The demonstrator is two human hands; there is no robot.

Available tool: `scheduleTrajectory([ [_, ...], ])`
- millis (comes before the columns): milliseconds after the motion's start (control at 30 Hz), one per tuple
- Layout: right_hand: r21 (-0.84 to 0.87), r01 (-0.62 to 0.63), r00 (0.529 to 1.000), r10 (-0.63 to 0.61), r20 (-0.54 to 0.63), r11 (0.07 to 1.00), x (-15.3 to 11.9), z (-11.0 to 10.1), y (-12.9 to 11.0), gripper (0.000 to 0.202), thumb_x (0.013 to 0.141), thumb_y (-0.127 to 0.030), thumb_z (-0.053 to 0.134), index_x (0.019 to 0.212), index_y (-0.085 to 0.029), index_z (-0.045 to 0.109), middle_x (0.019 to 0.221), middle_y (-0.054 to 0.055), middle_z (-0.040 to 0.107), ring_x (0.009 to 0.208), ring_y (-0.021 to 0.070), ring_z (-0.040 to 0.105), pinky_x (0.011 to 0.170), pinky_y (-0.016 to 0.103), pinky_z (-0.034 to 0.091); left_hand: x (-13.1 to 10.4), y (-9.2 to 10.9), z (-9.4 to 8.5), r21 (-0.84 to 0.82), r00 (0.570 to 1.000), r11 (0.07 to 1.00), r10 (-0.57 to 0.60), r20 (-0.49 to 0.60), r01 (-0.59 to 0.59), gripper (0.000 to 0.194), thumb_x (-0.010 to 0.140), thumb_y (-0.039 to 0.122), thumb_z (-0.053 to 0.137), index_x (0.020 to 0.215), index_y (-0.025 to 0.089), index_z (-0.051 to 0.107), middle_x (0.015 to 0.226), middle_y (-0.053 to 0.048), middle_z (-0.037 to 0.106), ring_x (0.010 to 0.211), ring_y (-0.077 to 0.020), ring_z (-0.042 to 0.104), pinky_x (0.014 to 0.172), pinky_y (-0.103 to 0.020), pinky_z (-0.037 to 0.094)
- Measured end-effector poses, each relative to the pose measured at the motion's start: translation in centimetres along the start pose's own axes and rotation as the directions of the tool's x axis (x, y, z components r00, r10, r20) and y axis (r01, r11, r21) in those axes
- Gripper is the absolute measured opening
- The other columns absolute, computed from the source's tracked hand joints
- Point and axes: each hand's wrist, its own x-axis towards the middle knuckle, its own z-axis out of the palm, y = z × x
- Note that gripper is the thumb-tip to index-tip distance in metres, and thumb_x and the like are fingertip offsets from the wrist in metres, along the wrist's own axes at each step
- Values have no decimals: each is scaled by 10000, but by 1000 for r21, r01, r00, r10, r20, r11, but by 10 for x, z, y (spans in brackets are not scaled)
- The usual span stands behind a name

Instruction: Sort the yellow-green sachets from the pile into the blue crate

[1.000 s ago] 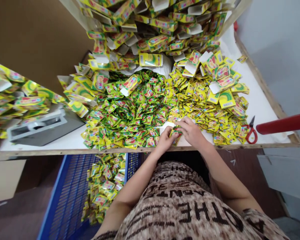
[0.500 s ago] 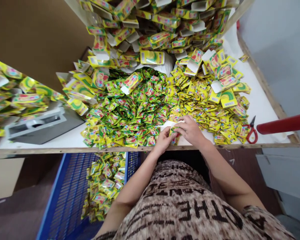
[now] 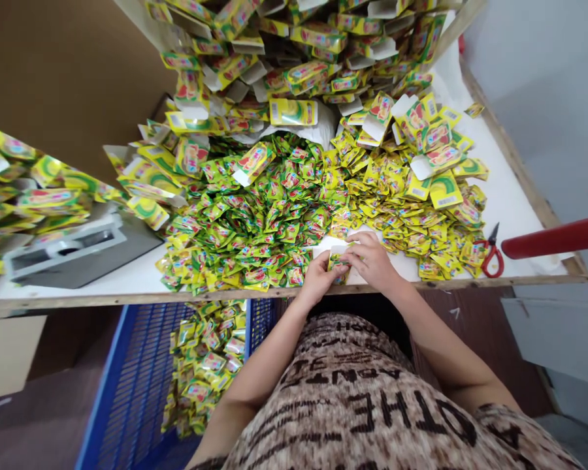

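Near the table's front edge, my left hand (image 3: pixel 318 277) is closed on a small yellow-green box (image 3: pixel 338 261) with a white flap. My right hand (image 3: pixel 372 261) meets it from the other side, its fingers bent and pressed on the same box. Just behind and left of my hands lies a heap of green sachets (image 3: pixel 255 222). Yellow sachets (image 3: pixel 392 202) are heaped behind and to the right. Whether a sachet is between my fingers is too small to tell.
Open boxes (image 3: pixel 294 112) pile up at the back. Red-handled scissors (image 3: pixel 492 254) lie at the right, beside a red bar (image 3: pixel 553 236). A grey tape dispenser (image 3: pixel 83 251) stands at the left. A blue crate (image 3: pixel 122 378) with filled boxes (image 3: pixel 210 362) sits below the table.
The fingers of my right hand have shifted slightly on the box, and more of its white flap shows. The view has moved a little.
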Motion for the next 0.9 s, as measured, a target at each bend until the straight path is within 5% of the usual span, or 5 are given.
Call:
scheduleTrajectory([
  [200,-78,59,967,-37,252,995,1,2,-10,156,825,-400,700,850,-258,760,1223,93,613,1207,305,446,979,528,398,-2,-2,-3,146,1000,989,-2,-17,4,251,705,277,740,923,162,691,850,-3,683,795,-161,585,781,-272,458],
  [333,186,-135,991,133,23,973,-8,0,-2,158,867,-366,645,900,-248,745,1121,86,657,1081,248,564,916,455,480,-4,2,-6,113,1000,993,-26,-10,27,329,742,372,734,1010,181,711,954,-29,716,904,-194,623,871,-304,471],
  [467,609,-477,839,535,101,633,-21,4,3,270,788,-452,687,864,-193,685,667,-6,631,552,126,549,516,268,471,-8,12,-10,-90,993,990,-109,39,112,445,845,510,604,1137,191,704,1177,-80,696,1157,-243,593,1031,-362,425],
  [567,701,-588,780,513,358,404,-21,11,-1,261,702,-403,754,807,-188,650,586,-55,573,436,72,453,416,205,369,-8,18,-11,-167,981,970,-162,105,178,400,799,425,693,1114,181,721,1164,-95,708,1161,-257,605,1050,-386,417],
  [900,643,-459,861,484,152,614,-2,12,-4,256,708,-426,752,812,-193,771,809,40,702,493,95,557,463,253,498,4,7,-10,148,960,988,88,-267,-49,243,760,349,736,947,197,770,1010,-67,757,974,-209,675,945,-354,495],
])
